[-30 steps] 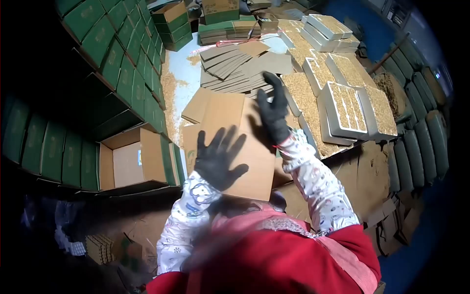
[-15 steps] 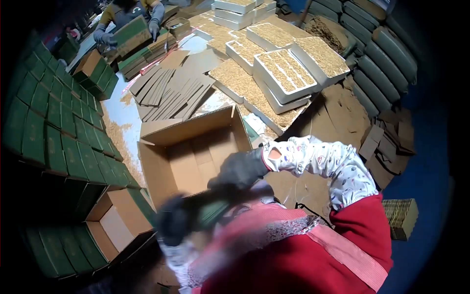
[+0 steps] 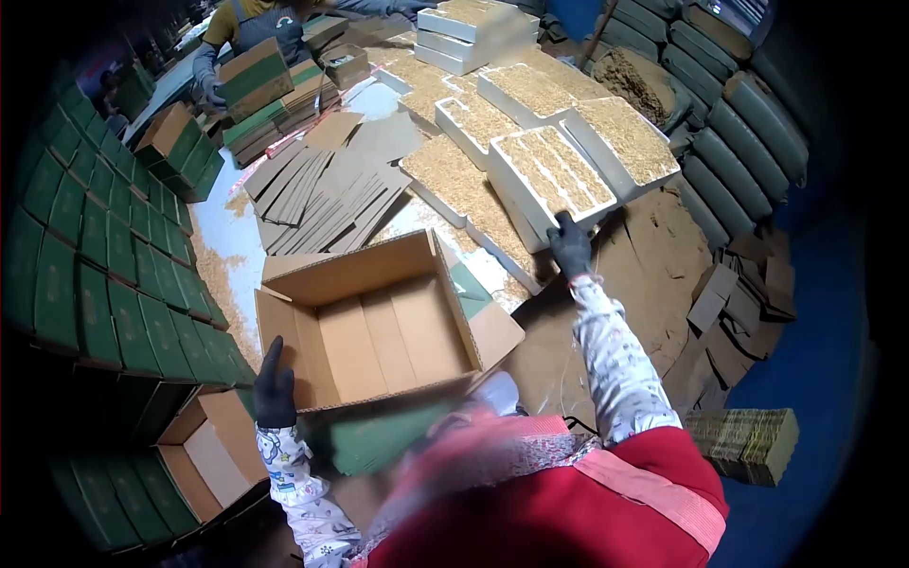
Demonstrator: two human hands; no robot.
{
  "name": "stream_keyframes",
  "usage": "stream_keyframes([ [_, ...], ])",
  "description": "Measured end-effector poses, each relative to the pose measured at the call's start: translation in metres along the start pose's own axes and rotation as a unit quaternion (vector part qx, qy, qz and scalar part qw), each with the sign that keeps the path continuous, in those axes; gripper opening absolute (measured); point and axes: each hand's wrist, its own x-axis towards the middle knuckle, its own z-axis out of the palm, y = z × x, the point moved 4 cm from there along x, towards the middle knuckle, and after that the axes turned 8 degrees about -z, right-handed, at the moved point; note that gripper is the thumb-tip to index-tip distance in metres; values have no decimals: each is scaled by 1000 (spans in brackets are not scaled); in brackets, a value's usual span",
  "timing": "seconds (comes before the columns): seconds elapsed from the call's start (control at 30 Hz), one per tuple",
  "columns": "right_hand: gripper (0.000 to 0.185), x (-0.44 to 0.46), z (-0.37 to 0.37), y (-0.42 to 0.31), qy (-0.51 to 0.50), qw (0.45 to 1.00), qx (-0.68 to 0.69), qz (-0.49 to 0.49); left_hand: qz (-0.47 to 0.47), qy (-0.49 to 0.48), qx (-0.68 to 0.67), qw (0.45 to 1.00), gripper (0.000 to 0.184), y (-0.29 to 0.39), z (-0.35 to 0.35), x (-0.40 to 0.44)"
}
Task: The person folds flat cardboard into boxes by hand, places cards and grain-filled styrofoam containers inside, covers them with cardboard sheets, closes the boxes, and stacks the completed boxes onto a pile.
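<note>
An open cardboard box [image 3: 383,327] stands in front of me, brown and bare inside, with green on its outer flap. My left hand [image 3: 275,386], in a black glove, is at the box's front left corner with a finger stretched upward; it grips nothing that I can see. To the right, my right hand [image 3: 570,246], also gloved, has its fingers over the near rim of a white tray [image 3: 549,175]. Rows of small tan pieces fill this tray.
More filled trays [image 3: 620,137] lie behind. Cardboard sheets [image 3: 322,185] are spread beyond the box. Green boxes [image 3: 85,293] are stacked at left, with another open box [image 3: 213,454] below. A co-worker [image 3: 270,28] handles a box at the back. Sacks [image 3: 748,133] line the right.
The folded cardboard from a second ago is now an open box. My right hand has moved from the box to the tray. My left hand has moved to the box's left corner.
</note>
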Motion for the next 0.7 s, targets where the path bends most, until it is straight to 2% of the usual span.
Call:
stream_keyframes([
  [0.03, 33, -7, 5, 19, 14, 1000, -10, -15, -1, 4, 0, 1000, 43, -1, -2, 1],
  [0.1, 35, -25, 8, 51, 80, 992, 96, 27, -21, -13, -17, 1000, 46, -3, -3, 0],
  [0.13, 35, -18, 8, 45, 77, 992, 94, 25, -25, -11, -20, 999, 46, 0, -2, 0],
  [0.17, 37, -13, 6, 40, 144, 909, 377, 104, -21, 1, -16, 1000, 44, 7, 0, 0],
  [0.27, 39, 3, 20, 81, 123, 935, 317, -96, -3, 7, -17, 1000, 42, 11, 4, 0],
  [0.33, 36, 8, 13, 61, 216, 903, 351, -119, 16, 20, -20, 999, 41, 11, 1, 4],
  [0.43, 48, 3, -11, 41, 137, 921, 229, -284, 10, 32, -39, 999, 42, 12, 3, -1],
  [0.5, 49, -13, -41, -10, 73, 865, 400, -295, 5, 27, -41, 999, 44, 16, 3, 2],
  [0.57, 44, -25, -77, -70, 55, 921, 243, -300, -6, 34, -59, 998, 47, 17, 5, 0],
  [0.6, 44, -22, -90, -106, -32, 837, 510, -195, 61, 60, -99, 991, 44, 0, 11, -4],
  [0.63, 45, -20, -92, -134, -88, 810, 527, -242, 3, 40, -104, 994, 45, 15, 8, -4],
  [0.67, 46, -18, -94, -161, -148, 777, 542, -284, 18, 38, -18, 999, 44, 6, 9, -2],
  [0.7, 48, -16, -91, -172, -115, 812, 316, -477, 8, 21, -173, 985, 43, -9, 17, 0],
])
